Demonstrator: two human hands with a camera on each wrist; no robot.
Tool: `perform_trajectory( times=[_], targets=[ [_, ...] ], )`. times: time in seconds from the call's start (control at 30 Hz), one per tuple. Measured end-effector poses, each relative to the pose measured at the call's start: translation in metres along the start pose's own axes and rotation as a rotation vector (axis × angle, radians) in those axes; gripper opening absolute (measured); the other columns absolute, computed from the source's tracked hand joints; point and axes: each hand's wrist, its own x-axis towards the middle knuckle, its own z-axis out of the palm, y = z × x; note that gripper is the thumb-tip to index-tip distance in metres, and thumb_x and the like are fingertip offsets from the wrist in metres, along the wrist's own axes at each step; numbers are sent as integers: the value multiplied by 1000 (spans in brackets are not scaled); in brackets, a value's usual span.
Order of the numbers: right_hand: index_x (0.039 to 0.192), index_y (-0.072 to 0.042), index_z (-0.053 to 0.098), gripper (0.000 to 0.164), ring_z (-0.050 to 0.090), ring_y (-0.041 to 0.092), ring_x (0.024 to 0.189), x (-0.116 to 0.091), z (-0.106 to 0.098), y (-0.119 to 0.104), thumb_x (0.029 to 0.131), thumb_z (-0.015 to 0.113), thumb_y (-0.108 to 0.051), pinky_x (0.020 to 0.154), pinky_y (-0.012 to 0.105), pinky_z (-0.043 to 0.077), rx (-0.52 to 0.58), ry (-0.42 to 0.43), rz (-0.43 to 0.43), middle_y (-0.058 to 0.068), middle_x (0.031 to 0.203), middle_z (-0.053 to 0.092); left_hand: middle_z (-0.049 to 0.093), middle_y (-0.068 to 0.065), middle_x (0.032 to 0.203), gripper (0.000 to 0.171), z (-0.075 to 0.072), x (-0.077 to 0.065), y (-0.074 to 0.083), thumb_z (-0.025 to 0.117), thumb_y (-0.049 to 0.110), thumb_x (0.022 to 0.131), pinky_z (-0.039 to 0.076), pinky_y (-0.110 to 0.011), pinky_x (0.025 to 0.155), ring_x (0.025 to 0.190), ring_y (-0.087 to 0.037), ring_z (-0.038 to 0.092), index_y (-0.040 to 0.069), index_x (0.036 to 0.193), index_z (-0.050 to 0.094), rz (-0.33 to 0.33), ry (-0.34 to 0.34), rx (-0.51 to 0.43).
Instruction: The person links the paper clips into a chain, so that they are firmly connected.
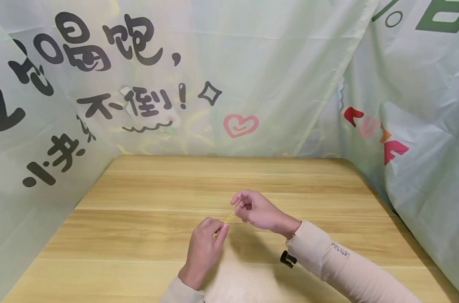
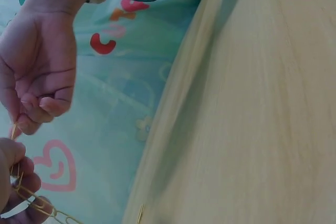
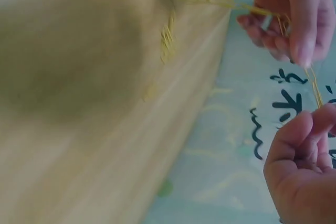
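A chain of gold paper clips [image 2: 44,209] runs through the fingers of my left hand [image 1: 206,244], which pinches it between thumb and fingertips. Part of the chain trails down from that hand toward the table, as the right wrist view shows. Above and to the right, my right hand [image 1: 259,212] pinches the far end of a gold paper clip [image 3: 316,88] between thumb and index finger. This clip spans the short gap between the two hands. Where it meets the chain is hidden behind the left fingertips.
Several loose gold paper clips [image 3: 167,39] lie in a small heap on the wooden table [image 1: 138,235]. Printed cloth curtains [image 1: 274,84] hang along the table's back and sides. A black device [image 1: 288,259] sits by the right sleeve [image 1: 327,256].
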Motion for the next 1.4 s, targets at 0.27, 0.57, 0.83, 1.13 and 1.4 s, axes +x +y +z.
perform_trajectory(
  times=[0.27,0.57,0.83,1.13,1.4],
  targets=[
    [102,-4,57,19,51,8,59,1,-8,-10,85,59,6,55,24,45,-310,10,-224,-4,76,60,62,0,81,8,1,-1,-4,70,11,89,51,-26,64,73,-12,57,4,86,70,-39,-60,-76],
    [105,-4,58,21,58,5,65,1,-4,-18,87,63,4,62,28,53,-371,-69,-267,-7,77,61,66,1,91,17,-3,2,-5,62,12,95,53,-27,68,81,-11,60,2,107,69,-138,-72,-272],
    [105,-4,58,21,59,4,67,2,2,-20,87,63,5,66,26,54,-365,-74,-328,-6,77,62,66,2,87,9,-4,4,-3,63,9,93,53,-28,68,81,-13,60,3,91,69,-140,-72,-369],
    [104,-4,58,19,59,4,67,4,5,-20,88,65,3,66,25,54,-368,-57,-338,-6,79,63,64,5,82,7,-4,3,-4,64,7,92,52,-28,66,75,-9,59,3,89,68,-145,-27,-366],
    [101,-3,59,15,56,5,64,9,1,-12,89,65,2,63,27,53,-358,-25,-336,-4,79,61,63,-1,82,5,-3,2,-9,60,-1,92,54,-30,68,74,-12,59,2,92,64,-130,82,-343]
  ],
)
